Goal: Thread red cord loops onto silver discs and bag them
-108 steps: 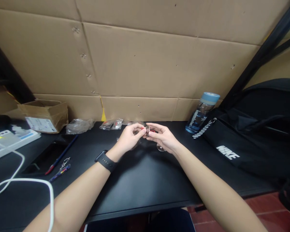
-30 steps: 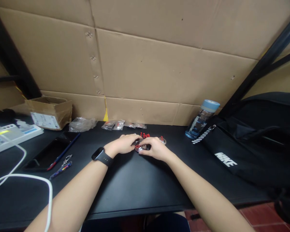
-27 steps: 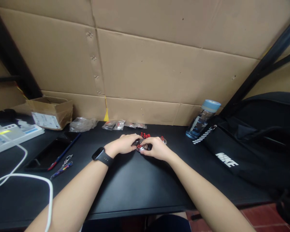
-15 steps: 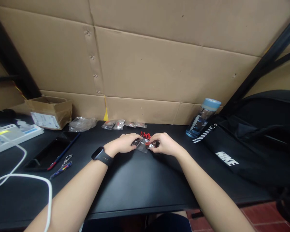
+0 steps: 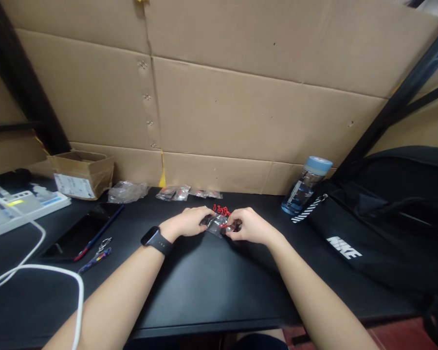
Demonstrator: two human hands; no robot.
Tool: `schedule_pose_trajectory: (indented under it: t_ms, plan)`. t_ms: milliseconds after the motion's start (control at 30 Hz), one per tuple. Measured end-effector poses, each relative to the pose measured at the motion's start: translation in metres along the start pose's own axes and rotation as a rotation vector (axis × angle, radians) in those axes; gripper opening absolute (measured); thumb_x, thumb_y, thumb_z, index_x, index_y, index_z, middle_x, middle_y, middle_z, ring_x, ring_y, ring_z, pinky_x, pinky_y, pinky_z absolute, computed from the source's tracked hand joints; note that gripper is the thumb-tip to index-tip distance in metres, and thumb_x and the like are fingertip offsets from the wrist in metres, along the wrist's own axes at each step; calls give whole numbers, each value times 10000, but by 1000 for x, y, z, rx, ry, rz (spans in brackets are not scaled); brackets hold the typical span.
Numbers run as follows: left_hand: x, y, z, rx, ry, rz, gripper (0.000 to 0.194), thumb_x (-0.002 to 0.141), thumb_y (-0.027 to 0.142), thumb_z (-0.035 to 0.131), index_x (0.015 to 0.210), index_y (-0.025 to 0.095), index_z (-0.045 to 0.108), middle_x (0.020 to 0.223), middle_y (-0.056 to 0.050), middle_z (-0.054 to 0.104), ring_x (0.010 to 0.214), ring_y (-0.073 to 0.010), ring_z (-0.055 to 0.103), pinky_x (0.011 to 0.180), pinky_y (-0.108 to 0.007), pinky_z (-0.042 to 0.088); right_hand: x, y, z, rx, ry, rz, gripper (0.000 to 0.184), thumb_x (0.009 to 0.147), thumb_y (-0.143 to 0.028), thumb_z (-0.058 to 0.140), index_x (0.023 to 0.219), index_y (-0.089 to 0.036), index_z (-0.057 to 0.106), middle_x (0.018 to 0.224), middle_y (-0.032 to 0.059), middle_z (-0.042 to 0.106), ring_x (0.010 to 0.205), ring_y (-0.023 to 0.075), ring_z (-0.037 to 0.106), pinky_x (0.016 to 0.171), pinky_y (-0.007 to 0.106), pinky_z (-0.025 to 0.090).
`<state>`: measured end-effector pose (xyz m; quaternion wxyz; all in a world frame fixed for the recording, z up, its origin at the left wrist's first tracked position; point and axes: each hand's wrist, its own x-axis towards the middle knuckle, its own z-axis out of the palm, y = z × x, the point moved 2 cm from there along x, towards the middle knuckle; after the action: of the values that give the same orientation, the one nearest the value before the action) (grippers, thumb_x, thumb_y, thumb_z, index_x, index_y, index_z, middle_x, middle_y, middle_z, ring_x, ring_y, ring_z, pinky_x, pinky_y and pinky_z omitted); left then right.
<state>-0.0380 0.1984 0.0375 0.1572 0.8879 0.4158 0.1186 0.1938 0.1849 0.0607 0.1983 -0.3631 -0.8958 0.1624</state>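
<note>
Both hands rest on the black table (image 5: 211, 291) near its middle. My left hand (image 5: 187, 222), with a black watch (image 5: 156, 241) on its wrist, pinches the left side of a small clear plastic bag (image 5: 215, 223). My right hand (image 5: 248, 226) pinches the bag's right end, where a small red piece shows at the fingertips. A cluster of small red pieces (image 5: 222, 210) lies on the table just behind the bag. What is inside the bag is too small to make out.
Several small clear bags (image 5: 182, 193) lie along the cardboard wall. A blue-capped water bottle (image 5: 304, 185) and a black bag (image 5: 383, 228) sit at the right. At the left lie a cardboard box (image 5: 81, 173), a phone (image 5: 76, 236), a pen (image 5: 100, 230), a keyring (image 5: 95, 252) and a white cable (image 5: 40, 272).
My hands came down from holding a small item in the air to the table. They now hold a clear bag between them, and the right hand has shifted slightly right.
</note>
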Motion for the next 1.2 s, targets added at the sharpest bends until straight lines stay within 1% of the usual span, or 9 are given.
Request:
schedule_pose_trajectory:
  t_ms: [300,433,500,633,767,900,1067,1133,1200]
  plan:
    - [0,-1,0,4,-3,7,527,852,171,633,1371,251,581,1417,-60,638,1306,-267,595,1109,-386,462,9,3,19,-2,55,-7,140,815,-274,804,936,-204,793,890,44,783,786,175,697,745,258,511]
    - [-1,1,-2,13,-10,-1,571,824,126,586,1379,258,567,1417,-63,631,1298,-259,599,1111,-390,450,8,4,17,51,17,-73,287,835,-158,724,1105,-232,789,1054,55,793,912,189,728,824,271,542]
    - [-2,5,-3,7,-18,-12,616,791,132,597,1386,283,552,1423,-55,622,1301,-274,590,1121,-439,428,7,5,14,68,-9,-105,363,830,-100,683,1149,-243,781,1146,56,779,1005,197,726,876,279,545]
    - [0,18,1,-27,38,-35,606,817,317,668,1405,319,518,1438,-65,602,1332,-329,544,1138,-557,353,7,7,13,95,1,-89,296,869,-125,681,1121,-237,788,1161,63,770,1011,197,724,881,294,552]
    - [3,20,8,-24,108,-68,564,874,454,651,1395,280,523,1412,-114,609,1318,-341,543,1133,-574,329,9,8,18,99,42,-56,224,854,-168,744,1062,-232,800,1057,61,779,907,187,719,819,285,550]
    - [5,13,13,-13,41,-106,680,818,473,714,1435,310,480,1503,-122,532,1395,-362,469,1149,-609,292,12,10,22,89,81,-22,191,848,-196,771,1029,-231,821,974,56,773,839,170,700,758,257,532]
    - [5,3,9,57,168,-403,1116,584,568,852,1542,347,325,1693,-143,207,1533,-465,187,1143,-677,263,13,4,24,61,91,-53,200,850,-172,749,1030,-212,826,937,54,766,772,150,670,718,239,505]
    - [5,1,8,20,137,-473,1200,542,545,863,1565,346,269,1690,-153,207,1518,-478,223,1128,-672,296,12,0,24,37,88,-49,196,851,-171,747,1025,-215,827,908,47,764,736,143,654,694,237,488]
    - [5,0,8,-31,66,-477,1205,546,555,846,1572,341,250,1671,-164,256,1500,-477,276,1119,-658,324,12,-3,24,12,84,-46,183,859,-185,751,1020,-224,827,891,43,763,746,148,654,699,240,479]
